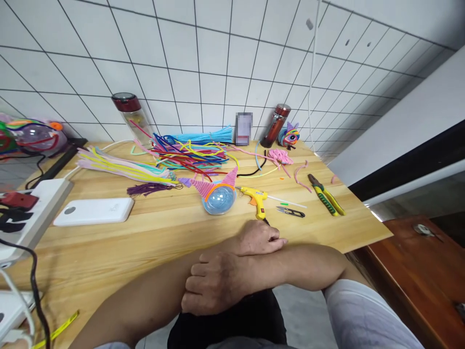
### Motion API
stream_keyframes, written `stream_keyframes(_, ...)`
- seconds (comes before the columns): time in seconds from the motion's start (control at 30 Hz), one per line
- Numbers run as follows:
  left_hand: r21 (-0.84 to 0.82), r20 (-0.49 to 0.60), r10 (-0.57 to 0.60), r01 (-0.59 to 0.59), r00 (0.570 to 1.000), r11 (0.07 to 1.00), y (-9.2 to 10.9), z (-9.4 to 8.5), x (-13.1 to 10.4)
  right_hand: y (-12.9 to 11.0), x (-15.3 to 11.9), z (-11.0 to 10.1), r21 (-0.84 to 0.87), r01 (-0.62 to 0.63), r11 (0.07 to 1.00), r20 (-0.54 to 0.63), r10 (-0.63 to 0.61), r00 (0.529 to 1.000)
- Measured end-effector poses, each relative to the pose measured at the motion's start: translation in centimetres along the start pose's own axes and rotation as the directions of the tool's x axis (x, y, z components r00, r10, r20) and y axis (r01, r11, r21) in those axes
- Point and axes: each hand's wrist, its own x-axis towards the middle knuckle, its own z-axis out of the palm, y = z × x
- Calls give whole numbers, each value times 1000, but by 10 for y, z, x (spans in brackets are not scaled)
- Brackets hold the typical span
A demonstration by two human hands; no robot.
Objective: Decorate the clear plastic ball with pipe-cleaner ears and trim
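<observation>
My forearms are crossed at the table's front edge. My left hand [259,237], loosely curled with nothing visible in it, rests just below the yellow glue gun [259,198]. Over my left forearm lies my right hand [218,283], its fingers bent and closed, holding no object that shows. Beyond them stands a clear round plastic piece [219,199] with an orange rim and two pink pointed ears. Small black snips [292,212] and green-yellow pliers [327,195] lie to the right.
Colourful pipe cleaners [192,152] spread across the back, near a phone [243,130], a glass bottle [132,114] and a red flask [276,126]. A small decorated figure [289,136] sits back right. A white power bank [93,211] and power strip [43,213] lie left.
</observation>
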Motion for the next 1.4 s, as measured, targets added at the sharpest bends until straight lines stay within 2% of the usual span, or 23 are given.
stream_keyframes(0.13,-14,-10,21,-22,1000,1000,-1,-1,-1,1,1,4,-2,4,1000,-76,-5,997)
stream_keyframes(0.3,-38,-5,18,-18,1000,999,-1,-2,-4,4,5,7,65,-4,998,10,4,1000)
stream_keyframes(0.47,-63,4,31,-31,1000,998,-4,-1,-6,4,8,7,78,-20,997,-39,23,999)
stream_keyframes(0.83,-137,-6,37,-38,999,990,-6,-1,-14,7,13,2,77,2,997,-32,1,999)
stream_keyframes(1.0,-240,-26,14,-20,1000,971,-8,0,-14,7,15,5,51,0,999,5,0,1000)
stream_keyframes(1.07,-292,-14,-16,11,1000,956,-8,-1,-11,11,16,3,73,-41,996,54,37,998)
stream_keyframes(1.13,-341,16,-65,66,998,938,-9,-3,-7,16,18,-3,107,-157,982,91,147,985)
stream_keyframes(1.23,-364,32,-142,144,989,920,-12,-3,-5,26,18,-15,171,-344,923,120,327,938)
stream_keyframes(1.33,-342,32,-171,171,985,924,-18,2,-6,30,16,-28,177,-368,913,111,353,929)
stream_keyframes(1.4,-316,9,-194,187,981,930,-20,8,-8,32,14,-37,57,-369,928,82,364,928)
